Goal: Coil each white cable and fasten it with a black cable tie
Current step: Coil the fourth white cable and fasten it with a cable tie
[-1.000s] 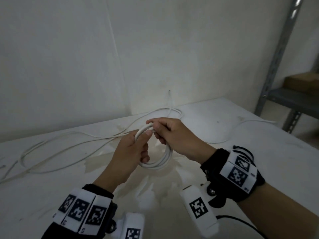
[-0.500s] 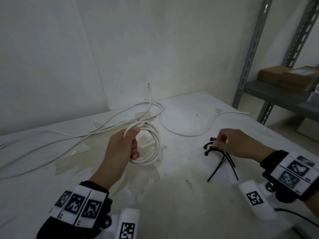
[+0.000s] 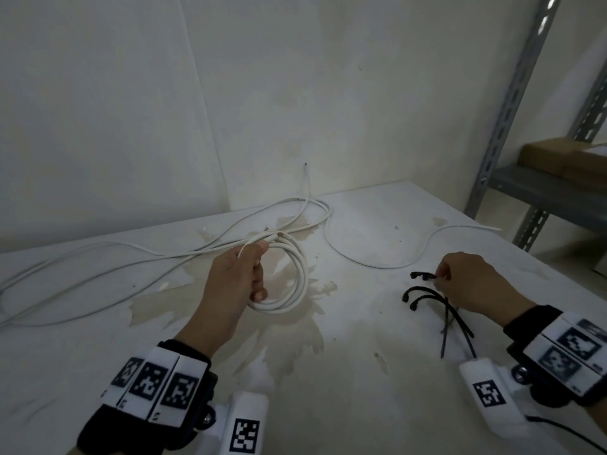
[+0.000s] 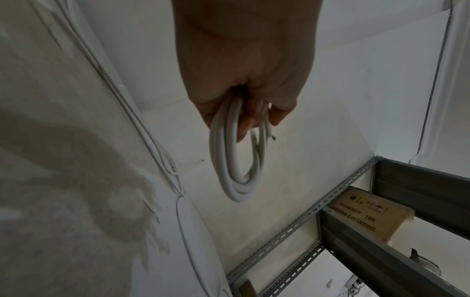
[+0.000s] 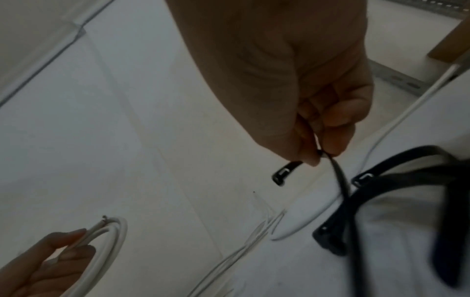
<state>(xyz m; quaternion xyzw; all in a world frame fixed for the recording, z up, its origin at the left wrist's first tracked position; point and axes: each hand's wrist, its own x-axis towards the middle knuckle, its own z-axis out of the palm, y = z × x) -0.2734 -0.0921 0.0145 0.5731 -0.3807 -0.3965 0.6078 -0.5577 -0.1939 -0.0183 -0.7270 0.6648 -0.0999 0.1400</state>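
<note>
Two hands are in view: the left hand (image 3: 235, 284) and the right hand (image 3: 473, 280). One coiled white cable (image 3: 295, 277) hangs from the left hand's grip, wound in about three turns. Beyond that grip, loose white cables (image 3: 138, 261) trail over the table (image 3: 361, 405); their number cannot be told. Three black cable ties show: one pinched tie (image 3: 422, 275) at the right fingertips, and two more ties (image 3: 437, 300) just below that pinch. One cardboard box (image 3: 565, 159) sits on one metal shelf (image 3: 551, 192).

Both bare hands wear black wristbands (image 3: 542, 323) carrying white blocks (image 3: 154, 389) printed with black square-patterned markers.
</note>
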